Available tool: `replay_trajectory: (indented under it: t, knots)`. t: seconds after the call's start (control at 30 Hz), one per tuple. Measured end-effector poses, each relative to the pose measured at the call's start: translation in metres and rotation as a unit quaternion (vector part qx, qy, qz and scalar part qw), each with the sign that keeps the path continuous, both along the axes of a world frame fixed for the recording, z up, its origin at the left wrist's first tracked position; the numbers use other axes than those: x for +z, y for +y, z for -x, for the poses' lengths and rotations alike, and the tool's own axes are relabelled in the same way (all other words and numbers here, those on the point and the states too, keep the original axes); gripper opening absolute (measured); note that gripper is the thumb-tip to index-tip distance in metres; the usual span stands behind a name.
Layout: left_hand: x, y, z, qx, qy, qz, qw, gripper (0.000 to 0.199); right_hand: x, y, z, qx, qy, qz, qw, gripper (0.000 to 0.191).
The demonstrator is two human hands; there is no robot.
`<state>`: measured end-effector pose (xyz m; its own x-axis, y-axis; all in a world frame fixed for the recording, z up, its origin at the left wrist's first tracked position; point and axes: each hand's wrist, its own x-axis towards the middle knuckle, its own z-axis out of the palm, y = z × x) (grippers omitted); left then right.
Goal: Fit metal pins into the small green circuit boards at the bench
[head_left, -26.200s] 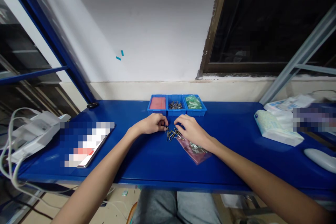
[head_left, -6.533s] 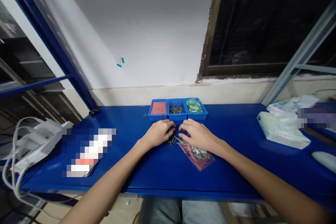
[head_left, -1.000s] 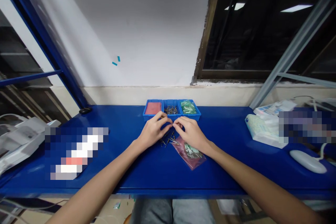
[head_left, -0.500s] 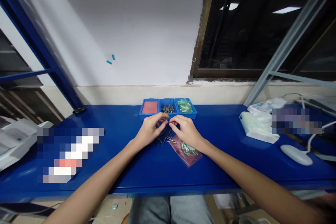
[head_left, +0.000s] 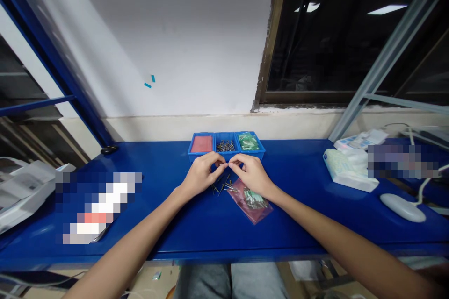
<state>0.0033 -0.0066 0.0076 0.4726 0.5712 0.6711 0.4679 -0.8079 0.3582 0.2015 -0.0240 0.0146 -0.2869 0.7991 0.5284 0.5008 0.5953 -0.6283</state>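
Note:
My left hand (head_left: 200, 173) and my right hand (head_left: 251, 175) meet fingertip to fingertip over the desk, just in front of three small blue bins. Thumb and fingers are pinched together on both; whatever sits between them is too small and hidden to make out. Below the fingertips lie several thin metal pins (head_left: 220, 188), loose on the blue surface. A pink plastic bag (head_left: 258, 216) rests partly under my right hand, with a green-and-silver packet (head_left: 254, 199) on or inside it; which, I cannot tell.
The left bin (head_left: 201, 154) holds pink sheets or bags, the middle bin (head_left: 216, 139) many metal pins, the right bin (head_left: 254, 153) green packets. On the right are a tissue pack (head_left: 351, 177) and a white mouse-like device (head_left: 402, 207). A white device (head_left: 31, 196) stands far left.
My fingertips have drawn slightly closer together, and the left fingers are curled more. The whole view has shifted a little; pins and pink bag lie as before.

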Motion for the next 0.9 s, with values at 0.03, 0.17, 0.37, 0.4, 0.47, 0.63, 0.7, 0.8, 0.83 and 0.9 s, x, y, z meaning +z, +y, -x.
replay_trajectory:
  t: [0.03, 0.17, 0.37, 0.4, 0.47, 0.63, 0.7, 0.8, 0.83, 0.9]
  knots:
    - [-0.0004, -0.0002, 0.0001, -0.005, 0.01, -0.004, 1.0, 0.015, 0.0007, -0.0005, 0.0, 0.001, 0.003, -0.002, 1.0, 0.012]
    - [-0.0017, -0.0014, -0.0007, -0.016, 0.033, 0.004, 0.999, 0.017, 0.0014, -0.0013, -0.0002, 0.008, 0.011, -0.011, 1.0, 0.011]
    - [-0.0015, -0.0028, -0.0012, -0.011, 0.018, 0.029, 0.999, 0.027, 0.0004, 0.0017, -0.0013, -0.002, 0.028, 0.013, 1.0, 0.011]
    - [-0.0012, -0.003, -0.0013, -0.012, 0.01, 0.028, 0.999, 0.03, 0.0002, 0.0021, -0.0012, -0.002, 0.026, 0.014, 1.0, 0.011]
    - [-0.0007, -0.0032, -0.0018, -0.019, -0.002, 0.025, 0.999, 0.029, -0.0003, 0.0024, -0.0007, 0.003, 0.017, 0.019, 1.0, 0.011]
    - [-0.0016, -0.0027, -0.0036, -0.032, -0.02, 0.031, 0.999, 0.024, -0.0019, 0.0016, 0.0009, 0.023, -0.006, 0.029, 0.999, 0.01]
    - [-0.0028, -0.0019, -0.0038, -0.03, -0.025, 0.032, 0.999, 0.022, -0.003, 0.0017, 0.0011, 0.026, -0.007, 0.034, 0.999, 0.009]
    - [-0.0039, -0.0007, -0.0035, -0.03, -0.027, 0.04, 0.998, 0.018, -0.0055, 0.0028, 0.0012, 0.029, 0.0, 0.039, 0.999, 0.008]
    - [-0.0039, -0.0004, -0.0033, -0.031, -0.027, 0.047, 0.998, 0.018, -0.0064, 0.0032, 0.0014, 0.031, 0.001, 0.041, 0.999, 0.009]
    - [-0.0036, -0.0001, -0.0033, -0.032, -0.03, 0.06, 0.997, 0.016, -0.0079, 0.0035, 0.0021, 0.033, 0.001, 0.045, 0.998, 0.01]
